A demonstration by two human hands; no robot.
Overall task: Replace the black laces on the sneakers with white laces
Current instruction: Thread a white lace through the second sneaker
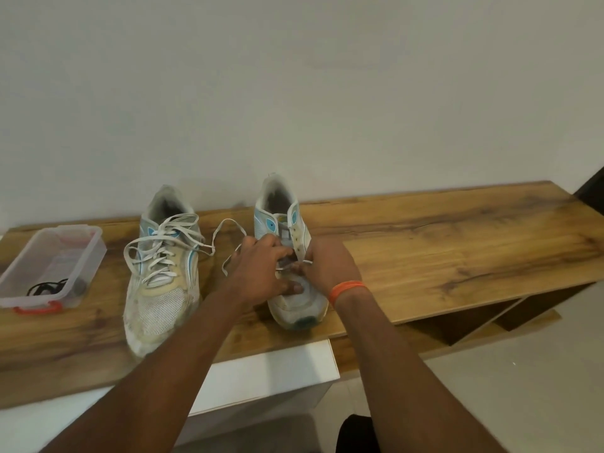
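Observation:
Two worn white and blue sneakers stand on the wooden table (457, 243), toes toward me. The left sneaker (161, 273) is fully laced with a white lace, its ends loose. Both my hands are on the right sneaker (287, 230), whose upper eyelets stand bare. My left hand (264, 273) grips the shoe's left side by the lower eyelets, thumb on the toe. My right hand (327, 266) pinches the tip of the white lace (228, 230) at the lower eyelets. The lace loops out to the left of the shoe. A black lace (45, 286) lies in the clear plastic box (19, 266).
The plastic box with red clips sits at the table's left end. A white wall rises right behind the shoes. An open white cabinet door (271, 377) hangs below the table's front edge. An orange band (348, 289) is on my right wrist.

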